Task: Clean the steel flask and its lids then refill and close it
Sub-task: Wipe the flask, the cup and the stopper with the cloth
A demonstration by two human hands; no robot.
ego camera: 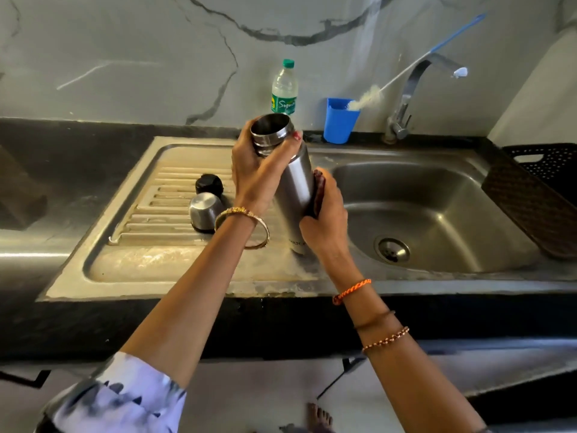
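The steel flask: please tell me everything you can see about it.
The steel flask is a tall cylinder of brushed metal with a ridged neck and an open mouth, no lid on it. It stands slightly tilted, its base on the sink's draining board. The left hand grips its neck; the right hand presses a dark cloth against its side. Small lettering near the base is unreadable.

A home kitchen: a steel sink (437, 198) with a ribbed draining board (162, 214) is set in a dark stone counter (62, 170) below a marble-look wall (125, 42), with a tap (409, 98), a bottle brush (406, 73) in a blue cup (338, 123) and a plastic bottle (284, 89).
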